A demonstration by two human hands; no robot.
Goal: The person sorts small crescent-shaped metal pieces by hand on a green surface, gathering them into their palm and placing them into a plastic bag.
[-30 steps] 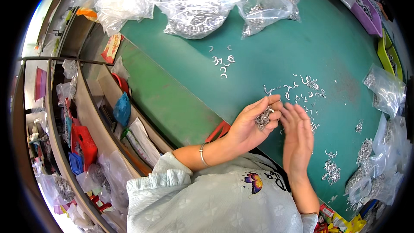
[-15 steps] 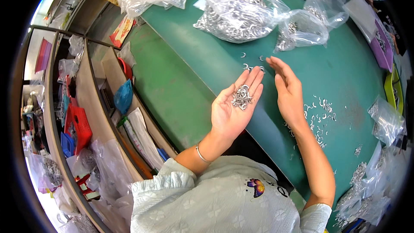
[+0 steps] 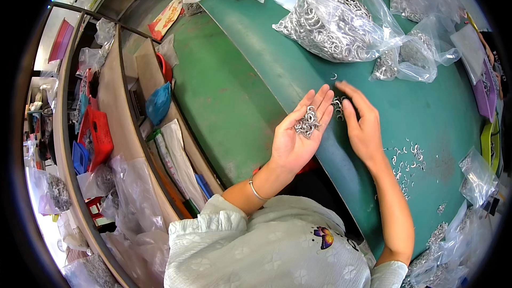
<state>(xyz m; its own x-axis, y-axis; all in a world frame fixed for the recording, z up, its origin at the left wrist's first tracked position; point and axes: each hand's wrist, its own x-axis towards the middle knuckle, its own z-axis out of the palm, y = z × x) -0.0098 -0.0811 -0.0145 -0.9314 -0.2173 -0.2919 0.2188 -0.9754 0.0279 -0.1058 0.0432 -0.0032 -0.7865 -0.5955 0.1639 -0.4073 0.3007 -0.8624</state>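
Observation:
Palm up at the table's edge, my left hand [image 3: 290, 146] holds a small heap of silvery metal rings [image 3: 308, 122] on its palm and fingers. Its fingers are stretched out and slightly cupped. My right hand [image 3: 365, 130] is over the green table, palm facing left, fingers extended and slightly bent, with nothing visible in it. Between the two hands lie several loose metal rings [image 3: 338, 108], just beyond the left fingertips. A single curved metal piece [image 3: 334, 76] lies a little farther off. More curved metal pieces [image 3: 408, 162] are scattered right of my right forearm.
Clear plastic bags full of metal rings [image 3: 341, 26] stand at the far side of the green table [image 3: 256, 37]. At the right edge are a purple bin [image 3: 486, 93], a lime-green bin [image 3: 489, 144] and more bags. Shelves with a red basket [image 3: 98, 138] stand on the left.
The view has shifted, so the scene sits farther right. My right hand has come lower and nearer the loose rings beside my left fingertips. The heap stays in my left palm.

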